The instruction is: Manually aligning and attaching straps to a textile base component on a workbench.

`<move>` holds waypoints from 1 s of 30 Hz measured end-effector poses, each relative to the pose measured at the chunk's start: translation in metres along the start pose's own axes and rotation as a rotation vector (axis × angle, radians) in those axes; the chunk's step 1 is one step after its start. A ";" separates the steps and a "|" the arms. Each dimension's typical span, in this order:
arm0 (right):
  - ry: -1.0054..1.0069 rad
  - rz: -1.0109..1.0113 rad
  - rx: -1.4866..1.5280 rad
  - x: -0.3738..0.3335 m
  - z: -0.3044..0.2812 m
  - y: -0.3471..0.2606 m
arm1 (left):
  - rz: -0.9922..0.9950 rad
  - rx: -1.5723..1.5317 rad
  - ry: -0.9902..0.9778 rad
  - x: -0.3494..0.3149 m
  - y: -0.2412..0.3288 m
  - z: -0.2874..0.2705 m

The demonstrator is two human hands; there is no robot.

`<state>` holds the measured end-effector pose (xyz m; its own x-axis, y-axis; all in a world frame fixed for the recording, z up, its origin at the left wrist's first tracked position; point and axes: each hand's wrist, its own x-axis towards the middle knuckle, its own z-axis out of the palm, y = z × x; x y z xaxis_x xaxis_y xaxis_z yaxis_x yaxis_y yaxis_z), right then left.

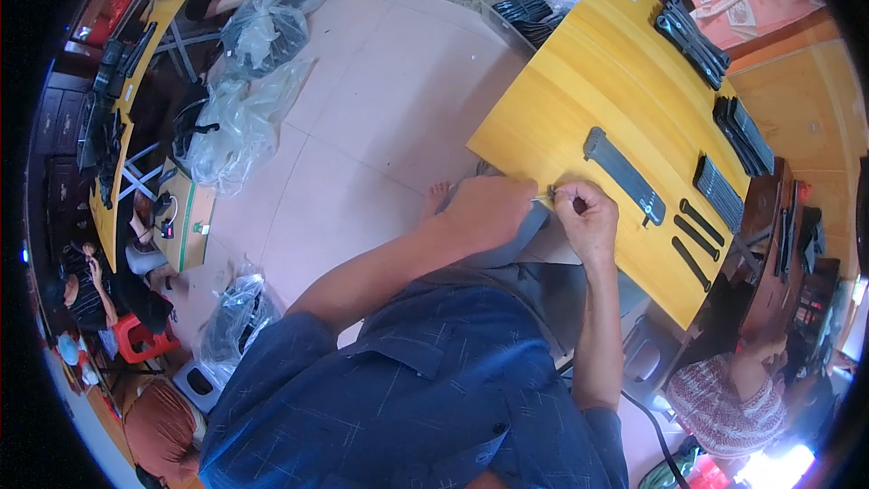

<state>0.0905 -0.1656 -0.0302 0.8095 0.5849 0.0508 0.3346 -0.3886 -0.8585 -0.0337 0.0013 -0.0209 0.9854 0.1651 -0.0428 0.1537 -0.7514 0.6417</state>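
Both of my hands meet over the near edge of the yellow wooden table (561,100). My left hand (498,206) is closed, with a thin pale piece showing at its fingertips; its kind is too small to tell. My right hand (590,219) pinches a small dark piece (552,191) between thumb and fingers, close to the left fingertips. Just beyond the right hand, a long flat dark grey part (625,177) lies on the tabletop, apart from both hands. Three short black bars (691,263) lie to its right.
Stacks of flat dark parts (742,138) and a bundle of dark parts (692,41) line the table's right side. A bin of black parts (523,11) stands by its far left edge. Clear plastic bags (235,131) lie on the floor. Other people sit at left and lower right.
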 end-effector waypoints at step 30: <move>0.248 -0.082 0.331 -0.048 -0.010 -0.044 | -0.046 -0.782 -0.090 0.014 0.040 -0.020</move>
<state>0.0416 -0.1834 0.0101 0.8918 0.3998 0.2118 0.2619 -0.0744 -0.9622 -0.0149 -0.0141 0.0193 0.9865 0.1079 -0.1228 0.1310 -0.0722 0.9887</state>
